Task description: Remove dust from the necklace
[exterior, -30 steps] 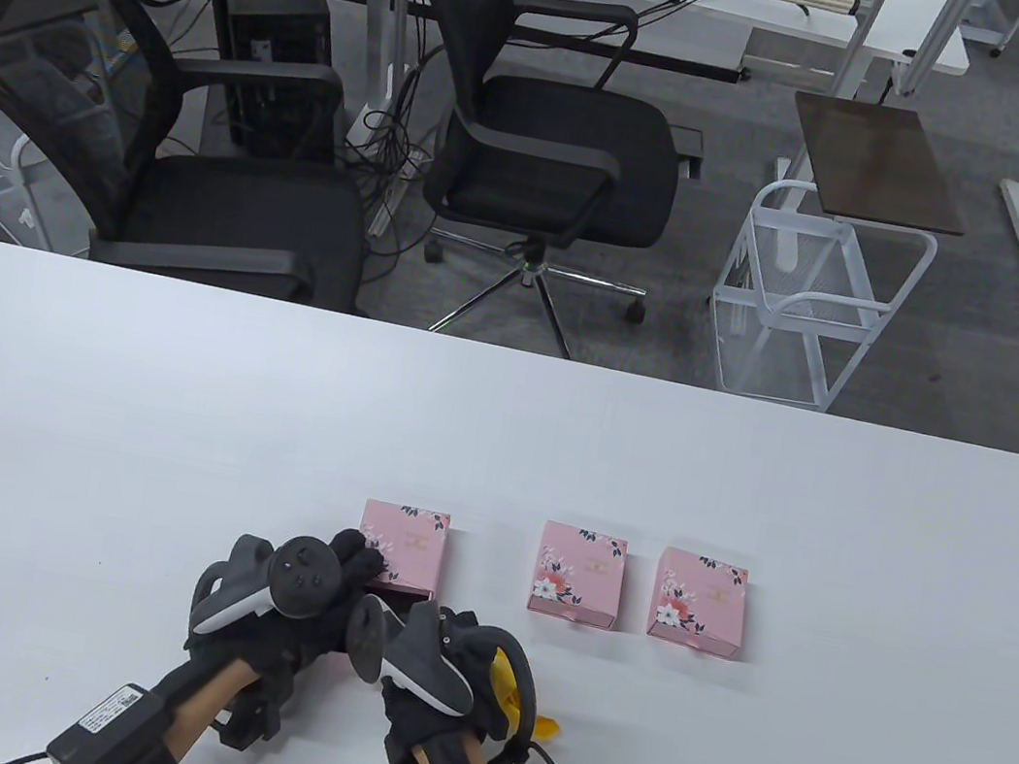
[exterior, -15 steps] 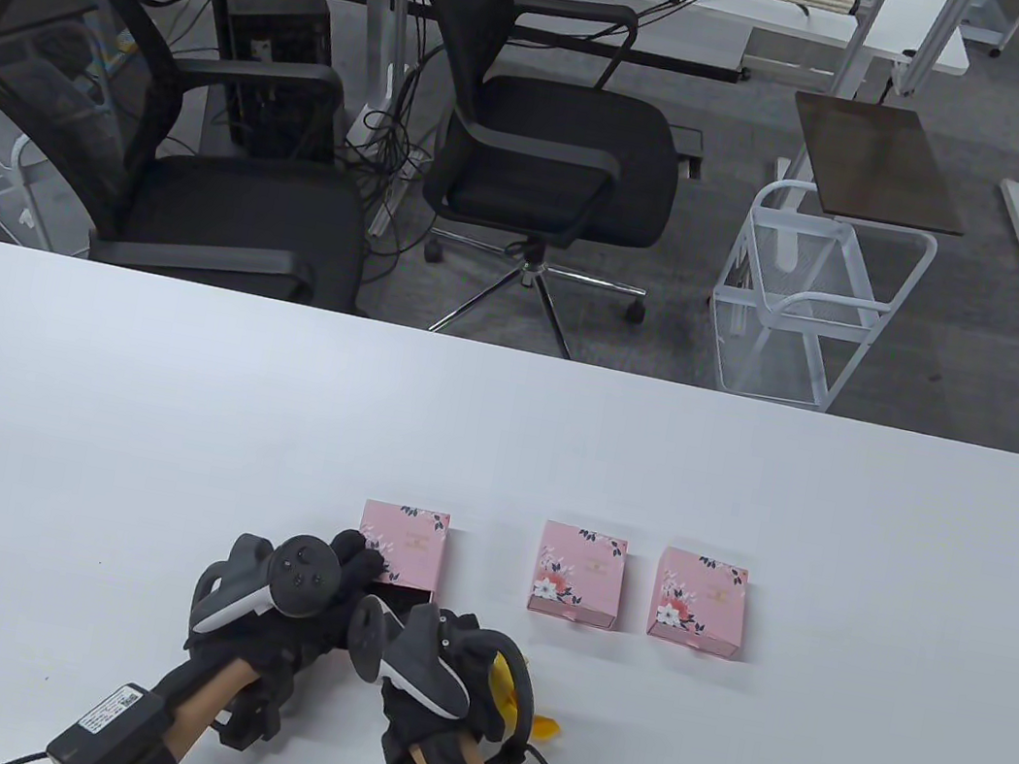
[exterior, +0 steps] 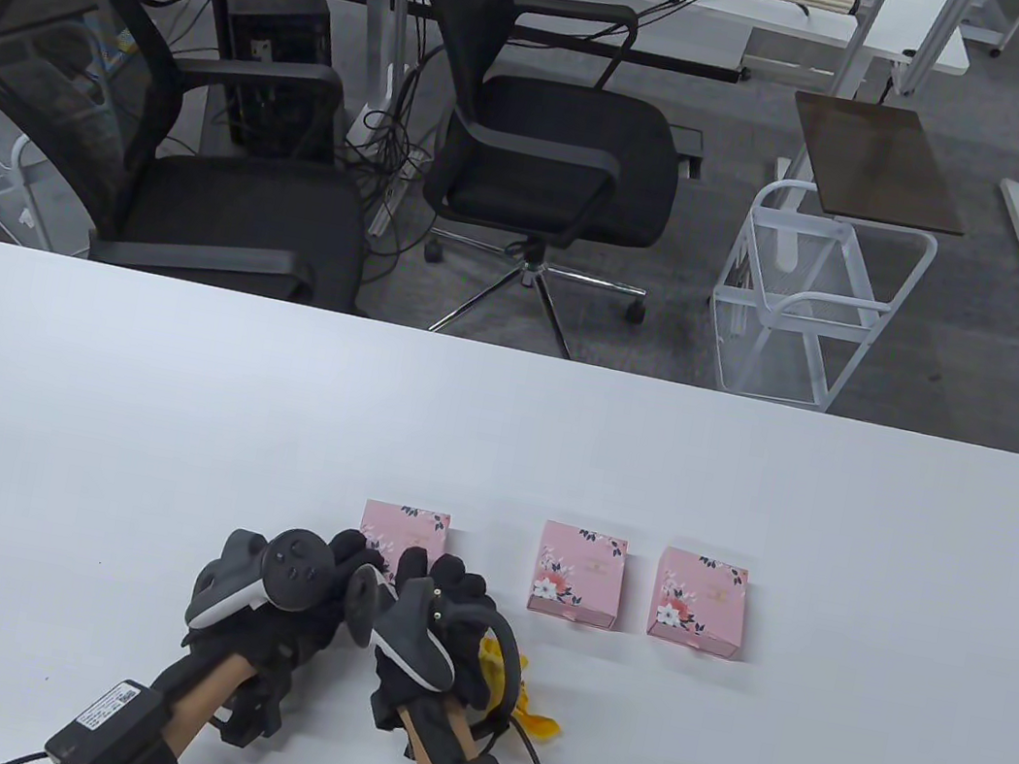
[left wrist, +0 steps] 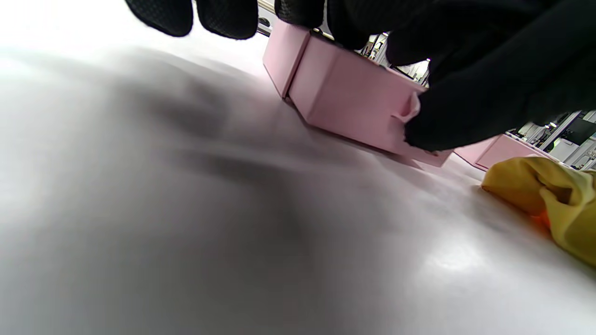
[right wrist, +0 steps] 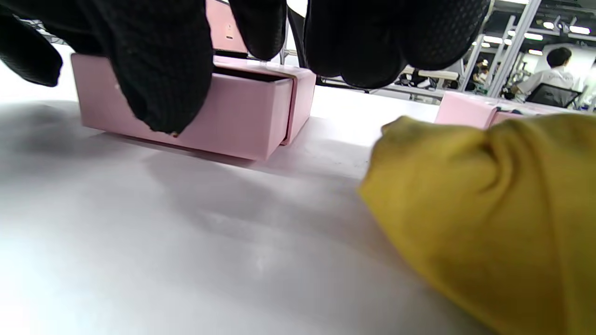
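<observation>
The left of three pink flowered boxes [exterior: 408, 529] lies on the white table [exterior: 116, 431]. Its drawer [right wrist: 233, 116] stands pulled out towards me, with a dark gap along its top. My left hand [exterior: 353, 556] holds the box at its near left corner, fingers over the top [left wrist: 223, 18]. The right hand [exterior: 433, 580] grips the drawer, thumb [right wrist: 163, 79] against the front face and fingers above it. A crumpled yellow cloth [exterior: 533, 707] lies just right of the right wrist and fills the lower right of the right wrist view [right wrist: 489, 209]. No necklace is visible.
Two more closed pink boxes [exterior: 579, 574] [exterior: 698, 602] lie in a row to the right. Beyond the table's far edge stand black office chairs [exterior: 552, 143] and a white wire cart [exterior: 808, 307]. In the background of the right wrist view a person sits.
The right hand has moved forward from beside the cloth onto the open drawer, now covering it. The cloth has shifted slightly. The left hand has stayed on the box.
</observation>
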Motion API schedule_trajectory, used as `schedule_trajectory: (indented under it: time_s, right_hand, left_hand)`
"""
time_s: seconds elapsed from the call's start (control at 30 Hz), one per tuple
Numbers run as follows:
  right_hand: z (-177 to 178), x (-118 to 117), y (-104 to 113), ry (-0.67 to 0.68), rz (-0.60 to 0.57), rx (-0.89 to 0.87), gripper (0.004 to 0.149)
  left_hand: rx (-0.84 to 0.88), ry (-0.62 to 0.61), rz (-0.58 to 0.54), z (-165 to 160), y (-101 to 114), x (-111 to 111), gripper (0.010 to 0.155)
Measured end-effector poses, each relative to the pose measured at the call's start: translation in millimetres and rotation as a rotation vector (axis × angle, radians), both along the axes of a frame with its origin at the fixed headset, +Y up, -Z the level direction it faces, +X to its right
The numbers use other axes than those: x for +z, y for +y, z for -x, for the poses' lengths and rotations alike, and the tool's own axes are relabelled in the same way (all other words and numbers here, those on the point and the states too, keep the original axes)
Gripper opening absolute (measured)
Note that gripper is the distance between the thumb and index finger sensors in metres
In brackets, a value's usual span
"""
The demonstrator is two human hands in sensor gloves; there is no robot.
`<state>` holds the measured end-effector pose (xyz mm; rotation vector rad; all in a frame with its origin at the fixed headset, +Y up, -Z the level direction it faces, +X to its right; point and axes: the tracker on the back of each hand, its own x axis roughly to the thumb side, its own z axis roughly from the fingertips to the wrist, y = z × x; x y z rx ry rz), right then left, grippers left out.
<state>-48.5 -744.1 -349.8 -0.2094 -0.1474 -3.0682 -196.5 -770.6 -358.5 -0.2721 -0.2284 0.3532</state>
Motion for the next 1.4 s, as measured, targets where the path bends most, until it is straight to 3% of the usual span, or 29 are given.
schedule_trajectory:
  time_s: [0.17, 0.3, 0.47, 0.6, 0.67, 0.77, 0.9, 1.07, 1.4]
  right_hand:
    - [4.3, -12.8, 2.9, -0.036, -0.024, -0.001, 0.068]
    - [9.0, -20.9, 3.4, -0.076, -0.105, -0.035, 0.053]
    - [11.3, -18.1, 11.2, -0.07, -0.043, -0.035, 0.049]
    - [7.3, -21.7, 24.2, -0.039, 0.101, -0.076, 0.067]
    - [9.3, -23.8, 25.7, -0.061, 0.09, -0.16, 0.075]
    - [18.0, -28.4, 16.3, -0.111, 0.15, -0.233, 0.088]
    - [27.9, -35.5, 0.9, -0.147, 0.22, -0.165, 0.101]
    - [23.6, -40.2, -6.4, -0.176, 0.293, -0.23, 0.102]
    - [16.6, -33.8, 5.2, -0.155, 0.227, -0.228, 0.101]
  left_hand:
    - [0.006, 0.001, -0.005, 0.0, -0.2, 0.3, 0.051]
    - [0.02, 0.0, -0.004, 0.6, -1.2, 1.3, 0.052]
    - [0.04, -0.009, 0.004, 5.6, 1.9, 0.2, 0.054]
    - [0.11, 0.045, -0.079, 21.0, 26.2, 10.5, 0.055]
    - [0.162, 0.071, -0.112, 27.0, 38.8, 17.4, 0.055]
    - [0.223, 0.09, -0.144, 33.9, 53.1, 31.7, 0.055]
    - [0.284, 0.088, -0.211, 37.3, 59.4, 47.3, 0.056]
    - [0.282, 0.1, -0.203, 38.5, 52.4, 54.6, 0.057]
    - [0.258, 0.14, -0.161, 48.7, 49.1, 55.1, 0.057]
